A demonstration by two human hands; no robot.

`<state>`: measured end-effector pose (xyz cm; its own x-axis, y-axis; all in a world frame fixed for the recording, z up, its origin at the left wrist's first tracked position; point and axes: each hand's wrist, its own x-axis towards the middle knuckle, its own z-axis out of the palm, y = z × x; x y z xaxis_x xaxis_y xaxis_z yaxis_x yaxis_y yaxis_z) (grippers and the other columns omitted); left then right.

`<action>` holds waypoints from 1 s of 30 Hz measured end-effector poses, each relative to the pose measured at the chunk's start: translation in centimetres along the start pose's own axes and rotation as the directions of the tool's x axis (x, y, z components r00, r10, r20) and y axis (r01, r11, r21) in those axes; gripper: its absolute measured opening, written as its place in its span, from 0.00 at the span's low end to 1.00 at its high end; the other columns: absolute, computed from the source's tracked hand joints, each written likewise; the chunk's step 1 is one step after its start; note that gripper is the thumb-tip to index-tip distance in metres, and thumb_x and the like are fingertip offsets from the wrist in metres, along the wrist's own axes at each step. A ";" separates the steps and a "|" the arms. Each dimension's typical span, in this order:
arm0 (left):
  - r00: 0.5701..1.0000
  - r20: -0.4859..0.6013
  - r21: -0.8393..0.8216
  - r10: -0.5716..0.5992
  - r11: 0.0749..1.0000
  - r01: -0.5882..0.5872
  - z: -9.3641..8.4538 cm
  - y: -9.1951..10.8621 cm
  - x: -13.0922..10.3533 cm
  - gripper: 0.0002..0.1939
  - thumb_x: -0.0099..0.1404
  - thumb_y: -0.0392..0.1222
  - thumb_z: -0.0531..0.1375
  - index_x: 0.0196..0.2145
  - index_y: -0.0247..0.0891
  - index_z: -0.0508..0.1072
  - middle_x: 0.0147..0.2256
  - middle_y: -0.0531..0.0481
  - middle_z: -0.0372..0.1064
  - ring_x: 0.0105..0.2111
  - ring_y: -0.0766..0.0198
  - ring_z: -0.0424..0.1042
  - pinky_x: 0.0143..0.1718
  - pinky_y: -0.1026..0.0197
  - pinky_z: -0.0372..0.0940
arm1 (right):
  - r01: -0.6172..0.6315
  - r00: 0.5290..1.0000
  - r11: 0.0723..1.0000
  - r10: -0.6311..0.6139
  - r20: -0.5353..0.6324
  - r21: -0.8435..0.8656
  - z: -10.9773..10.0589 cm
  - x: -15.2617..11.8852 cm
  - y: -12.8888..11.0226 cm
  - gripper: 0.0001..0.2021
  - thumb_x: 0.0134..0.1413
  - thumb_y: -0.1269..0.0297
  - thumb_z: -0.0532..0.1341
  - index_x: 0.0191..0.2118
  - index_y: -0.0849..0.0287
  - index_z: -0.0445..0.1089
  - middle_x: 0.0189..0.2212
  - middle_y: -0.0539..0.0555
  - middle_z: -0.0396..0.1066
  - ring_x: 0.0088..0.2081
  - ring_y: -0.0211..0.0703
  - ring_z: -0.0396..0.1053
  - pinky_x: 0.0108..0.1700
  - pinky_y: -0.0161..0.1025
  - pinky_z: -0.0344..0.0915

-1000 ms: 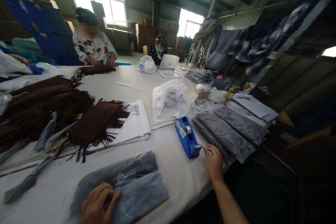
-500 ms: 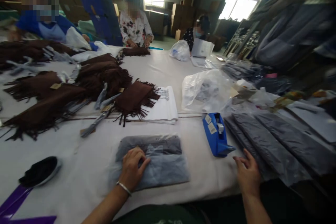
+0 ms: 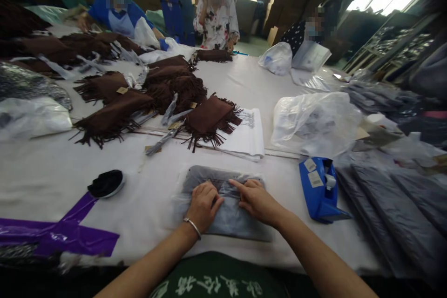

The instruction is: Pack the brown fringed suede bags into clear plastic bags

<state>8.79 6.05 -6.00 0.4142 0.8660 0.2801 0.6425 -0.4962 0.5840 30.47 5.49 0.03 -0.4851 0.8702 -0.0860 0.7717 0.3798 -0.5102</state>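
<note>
Lying flat under both hands' fingers (image 3: 209, 195): bagged grey garment (image 3: 226, 214).

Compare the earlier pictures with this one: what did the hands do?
The right hand left the table edge near the tape dispenser and moved left onto the bagged grey garment, joining the left hand, which stayed pressed on it. The garment and dispenser kept their places on the table.
</note>
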 end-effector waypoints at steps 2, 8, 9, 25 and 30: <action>1.000 0.006 0.029 0.004 1.000 -0.004 0.1 0.1 -0.1 0.06 0.65 0.39 0.56 0.30 0.38 0.66 0.35 0.47 0.65 0.45 0.54 0.62 0.49 0.48 0.56 | -0.023 0.999 0.994 0.026 0.031 -0.104 0.4 1.0 0.2 0.38 0.48 0.71 0.64 0.63 0.51 0.49 0.31 0.51 0.70 0.39 0.47 0.64 0.50 0.46 0.58; 1.000 -0.008 0.038 0.013 0.999 -0.013 0.0 0.2 -0.2 0.06 0.65 0.39 0.55 0.30 0.38 0.66 0.36 0.46 0.64 0.46 0.54 0.61 0.50 0.47 0.56 | -0.220 0.973 0.937 0.190 -0.133 -0.271 0.2 1.2 2.2 0.41 0.48 0.65 0.66 0.65 0.52 0.44 0.30 0.53 0.71 0.38 0.52 0.65 0.43 0.47 0.61; 1.000 -0.006 0.042 0.011 0.999 -0.011 0.0 0.2 -0.2 0.06 0.65 0.39 0.55 0.30 0.38 0.66 0.36 0.46 0.64 0.46 0.54 0.61 0.50 0.47 0.56 | -0.255 0.958 0.930 0.208 -0.196 -0.263 0.1 1.1 2.6 0.41 0.49 0.64 0.65 0.65 0.52 0.44 0.31 0.54 0.71 0.39 0.53 0.65 0.44 0.48 0.61; 0.998 0.013 0.131 -0.061 0.990 0.059 -5.6 -3.1 -2.6 0.04 0.61 0.40 0.61 0.34 0.39 0.68 0.36 0.49 0.67 0.43 0.56 0.64 0.54 0.46 0.50 | -0.161 0.960 0.954 0.211 -0.186 0.253 0.7 1.6 -0.8 0.13 0.60 0.55 0.52 0.35 0.55 0.70 0.35 0.51 0.72 0.41 0.44 0.68 0.47 0.42 0.63; 0.972 -0.010 0.021 -0.234 0.972 0.234 -6.1 -4.7 -3.5 0.06 0.61 0.40 0.60 0.28 0.39 0.68 0.31 0.50 0.67 0.36 0.58 0.65 0.42 0.53 0.57 | -0.069 0.992 0.987 0.052 0.115 0.148 1.2 6.4 -4.9 0.20 0.61 0.53 0.48 0.29 0.56 0.71 0.26 0.49 0.72 0.29 0.39 0.68 0.33 0.35 0.62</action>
<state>0.39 5.73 -5.02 0.2455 0.9587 0.1434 0.7348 -0.2805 0.6176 23.08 8.82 0.90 -0.4885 0.8469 -0.2100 0.7336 0.2683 -0.6244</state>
